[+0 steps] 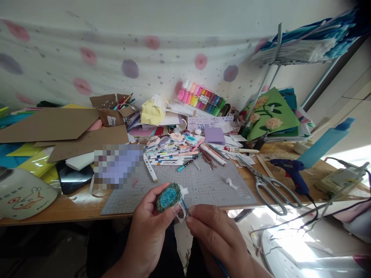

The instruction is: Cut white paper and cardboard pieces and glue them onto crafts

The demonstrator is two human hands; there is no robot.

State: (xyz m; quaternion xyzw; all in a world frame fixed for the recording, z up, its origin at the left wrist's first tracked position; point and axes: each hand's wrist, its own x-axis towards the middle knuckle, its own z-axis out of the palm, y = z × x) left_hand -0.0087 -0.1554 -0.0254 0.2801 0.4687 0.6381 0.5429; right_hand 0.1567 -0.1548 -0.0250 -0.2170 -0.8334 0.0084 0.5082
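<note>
Gripping a round green-and-blue crocheted piece (169,197), the left hand (151,222) is at the desk's (84,204) front edge; just beside it, the right hand (216,227) pinches a thin blue tool (184,205) near a white strip (181,214); right, scissors (268,185) and a blue glue gun (294,173) lie.

The left hand (149,224) holds a small round piece (170,196), teal in the middle and dark green around; the right hand (217,227) pinches a thin blue tool (185,206) beside it. Behind them, a gray cutting mat (179,193) (markers (174,158) heaped at its far side) lies on the surface (84,202), near large scissors (268,183).
</note>
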